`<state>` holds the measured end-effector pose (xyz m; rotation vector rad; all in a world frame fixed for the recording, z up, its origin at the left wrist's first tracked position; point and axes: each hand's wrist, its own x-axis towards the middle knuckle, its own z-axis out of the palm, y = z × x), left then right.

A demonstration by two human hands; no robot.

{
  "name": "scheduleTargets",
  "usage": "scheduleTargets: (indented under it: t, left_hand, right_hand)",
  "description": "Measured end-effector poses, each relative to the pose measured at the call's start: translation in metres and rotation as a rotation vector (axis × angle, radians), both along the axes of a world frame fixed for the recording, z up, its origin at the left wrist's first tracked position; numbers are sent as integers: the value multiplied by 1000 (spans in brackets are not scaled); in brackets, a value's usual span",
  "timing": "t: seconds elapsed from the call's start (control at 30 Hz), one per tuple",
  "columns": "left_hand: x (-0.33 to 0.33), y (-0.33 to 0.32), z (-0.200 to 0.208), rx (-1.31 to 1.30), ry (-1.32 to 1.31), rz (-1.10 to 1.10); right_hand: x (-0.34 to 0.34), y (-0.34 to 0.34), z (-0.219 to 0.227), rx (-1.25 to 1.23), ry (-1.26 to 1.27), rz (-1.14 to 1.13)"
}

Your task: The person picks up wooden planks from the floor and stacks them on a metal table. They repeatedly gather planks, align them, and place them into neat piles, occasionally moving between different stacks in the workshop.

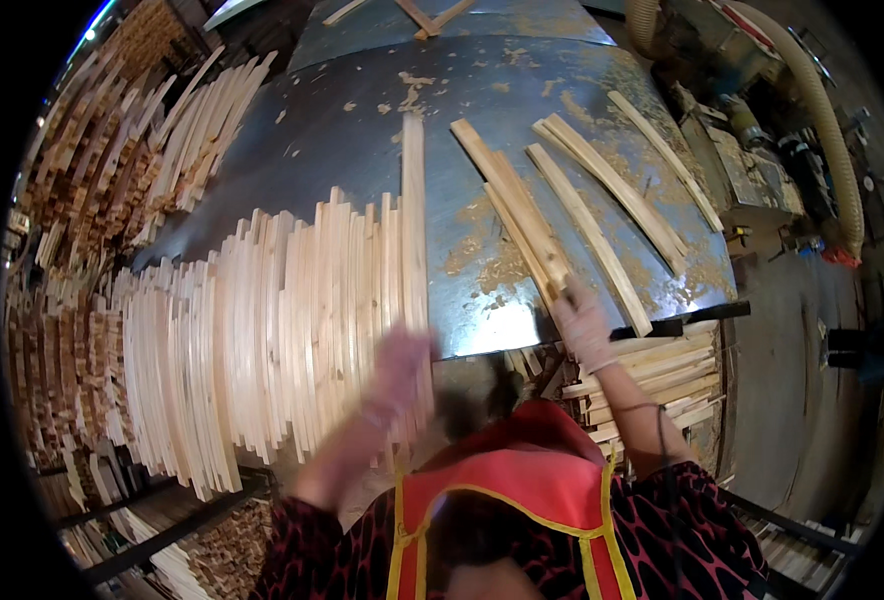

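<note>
A broad metal table [332,130], smooth and blue-grey with a bright glare near its front edge, fills the middle. Across its left side lies a dense row of pale wooden strips [262,330], long, narrow and straight-grained, side by side with uneven ends. Further left rise stacks of timber [87,150], their cut ends forming a rough, blocky texture. The person wears a red apron [522,460] with yellow edging. On the table's right side, several loose strips [612,190] lie at a slant, well apart from the row. One long strip [414,200] stands out at the row's right edge, reaching farther up the table than its neighbours. The right forearm angles up and inward, and the right hand [584,325] has its fingers bent at the near end of a knotty brown strip [527,220]; how firmly they close cannot be told. The left hand [402,362], motion-blurred, is over the row's near right portion, its grip unreadable. Smallest are the thin, curled tan shavings [487,255] scattered over the metal
</note>
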<state>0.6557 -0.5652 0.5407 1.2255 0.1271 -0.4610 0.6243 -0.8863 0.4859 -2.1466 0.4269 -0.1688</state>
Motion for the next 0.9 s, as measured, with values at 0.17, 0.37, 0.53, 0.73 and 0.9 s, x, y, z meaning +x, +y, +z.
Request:
scheduleTargets:
  t: [0.17,0.37,0.53,0.73,0.9]
  left_hand:
    - [207,-56,156,528,-612,203]
    - [176,-120,100,678,-797,4]
    - [47,-102,-65,573,-388,-436]
    - [36,-118,-59,683,-327,-65]
    - [37,-45,81,1632,-1228,-279]
  right_hand:
    - [1,-103,1,-644,126,-182]
    - [-11,-137,-14,-510,371,-99]
    - [-21,-24,7,-88,270,2]
    - [-18,18,24,238,362,345]
    - [-19,20,56,-434,137,723]
